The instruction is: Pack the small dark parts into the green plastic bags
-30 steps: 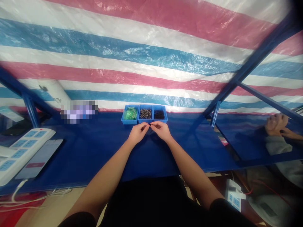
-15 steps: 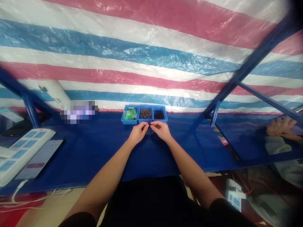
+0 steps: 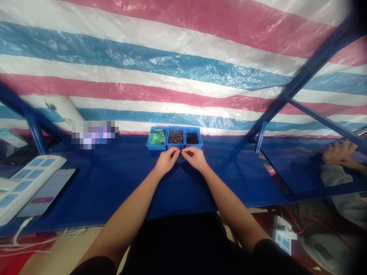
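Note:
My left hand [image 3: 167, 160] and my right hand [image 3: 195, 157] meet fingertip to fingertip over the blue table, just in front of three small blue bins. Both are closed in a pinch; whatever sits between the fingertips is too small to make out. The left bin [image 3: 156, 147] holds green pieces in what looks like clear plastic. In the middle bin [image 3: 176, 146] lie many small brass-and-dark metal parts [image 3: 176, 137]. Small black parts [image 3: 192, 138] fill the bottom of the right bin [image 3: 200, 142].
At the left stand a white power strip [image 3: 31, 183] and a phone [image 3: 50, 193] with a cable. A blurred-out item [image 3: 94, 134] lies at the back left. Blue frame posts [image 3: 260, 137] rise on both sides. A co-worker's hands [image 3: 340, 152] rest at far right.
Both hands stay nearly in place, fingertips together. Only a very slight shift of the whole view shows.

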Tool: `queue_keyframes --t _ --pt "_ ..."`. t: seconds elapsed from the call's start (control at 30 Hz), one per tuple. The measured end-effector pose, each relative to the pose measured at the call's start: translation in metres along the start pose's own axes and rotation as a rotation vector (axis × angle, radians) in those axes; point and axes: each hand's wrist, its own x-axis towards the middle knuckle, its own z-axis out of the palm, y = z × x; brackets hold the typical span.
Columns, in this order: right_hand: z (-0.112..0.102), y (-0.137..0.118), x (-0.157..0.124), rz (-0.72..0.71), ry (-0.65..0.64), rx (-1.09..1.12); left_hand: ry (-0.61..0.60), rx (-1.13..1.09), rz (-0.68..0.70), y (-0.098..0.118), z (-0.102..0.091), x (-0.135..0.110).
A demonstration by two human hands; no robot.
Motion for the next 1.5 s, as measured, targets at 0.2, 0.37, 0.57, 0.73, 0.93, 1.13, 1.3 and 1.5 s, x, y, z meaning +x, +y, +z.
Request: queue_keyframes --t 0.2,0.37,0.57,0.73,0.93,1.13,1.3,1.5 --pt "-0.013 0.001 0.000 -0.071 0.410 -0.158 0.018 0.062 0.005 -0.003 0.000 0.001" --pt "-0.026 0.012 0.008 -0.020 0.482 -0.274 0.013 0.094 0.028 -0.004 0.001 0.002" --pt "-0.030 0.020 0.013 0.020 0.343 -0.431 -0.001 0.108 0.032 -0.003 0.000 0.002" --pt "-0.023 0.024 0.010 0.025 -0.039 -0.347 -0.164 0.241 0.066 -0.003 0.002 0.003" --pt "-0.017 0.023 0.007 0.006 -0.264 -0.293 -0.181 0.456 0.157 -0.008 0.009 0.003" --pt "-0.016 0.019 0.005 -0.035 -0.344 -0.320 -0.146 0.454 0.131 -0.013 0.011 0.002" --pt "-0.013 0.015 0.003 -0.050 -0.309 -0.270 -0.130 0.344 0.057 -0.012 0.009 0.003" --pt "-0.008 0.013 0.001 -0.066 -0.225 -0.250 -0.116 0.167 0.028 -0.003 0.003 0.002"
